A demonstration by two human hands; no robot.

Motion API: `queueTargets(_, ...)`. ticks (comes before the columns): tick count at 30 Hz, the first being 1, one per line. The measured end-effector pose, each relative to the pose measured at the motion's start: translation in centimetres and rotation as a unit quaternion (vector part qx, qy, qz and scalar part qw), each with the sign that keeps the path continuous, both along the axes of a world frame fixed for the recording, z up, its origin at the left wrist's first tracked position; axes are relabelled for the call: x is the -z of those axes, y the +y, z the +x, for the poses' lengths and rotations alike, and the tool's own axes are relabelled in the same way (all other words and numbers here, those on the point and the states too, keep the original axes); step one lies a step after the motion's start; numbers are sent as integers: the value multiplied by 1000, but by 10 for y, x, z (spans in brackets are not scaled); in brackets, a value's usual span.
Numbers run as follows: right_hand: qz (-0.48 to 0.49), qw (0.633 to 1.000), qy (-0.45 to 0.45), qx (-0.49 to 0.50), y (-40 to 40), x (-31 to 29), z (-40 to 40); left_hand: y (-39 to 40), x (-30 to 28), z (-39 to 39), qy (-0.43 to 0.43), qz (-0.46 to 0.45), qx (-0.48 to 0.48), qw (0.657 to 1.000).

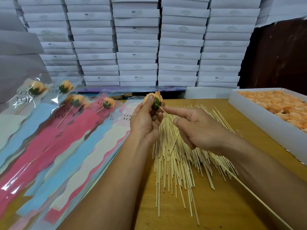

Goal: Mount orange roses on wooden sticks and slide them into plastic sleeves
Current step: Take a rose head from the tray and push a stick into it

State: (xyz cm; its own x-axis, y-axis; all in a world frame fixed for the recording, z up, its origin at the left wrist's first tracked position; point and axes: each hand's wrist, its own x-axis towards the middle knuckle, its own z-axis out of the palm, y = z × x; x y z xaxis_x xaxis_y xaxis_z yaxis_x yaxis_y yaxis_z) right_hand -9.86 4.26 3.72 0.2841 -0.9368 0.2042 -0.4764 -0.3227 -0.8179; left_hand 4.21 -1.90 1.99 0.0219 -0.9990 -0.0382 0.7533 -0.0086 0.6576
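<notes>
Orange petals face away from me as my left hand (146, 120) closes around a rose (153, 100), thumb on the bloom, so its green base points toward my right hand (197, 128). That hand pinches a stick (167, 114) between thumb and forefinger close to the tip, the forefinger laid along it to steer; the tip meets the green base, and the long tail runs back under my wrist. I grip near the point because, I judge, a thin stick would bow if pushed from far back. I hold both above the counter (232, 205), over the loose pile of sticks (176, 163), so the next one is close. More roses fill the white tray (245, 103) on my right. On my left lie the sleeves (93, 155), fanned out, several already holding mounted roses. This rose is being mounted, not yet sleeved.
</notes>
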Motion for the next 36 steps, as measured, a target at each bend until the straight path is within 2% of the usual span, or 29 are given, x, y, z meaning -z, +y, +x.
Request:
queueTargets(19, -8, 1000, 9, -9, 0, 1, -2, 2, 1, 1, -9, 3, -5, 1000)
queueTargets(25, 21, 999, -43, 20, -1, 2, 1, 3, 1, 2, -14, 5, -1, 1000)
queueTargets(28, 4, 996, -74, 40, -4, 2, 2, 3, 1, 2, -13, 6, -1, 1000)
queueTargets(36, -43, 994, -103, 19, 5, -2, 10, 5, -4, 1, -7, -24, 13, 1000)
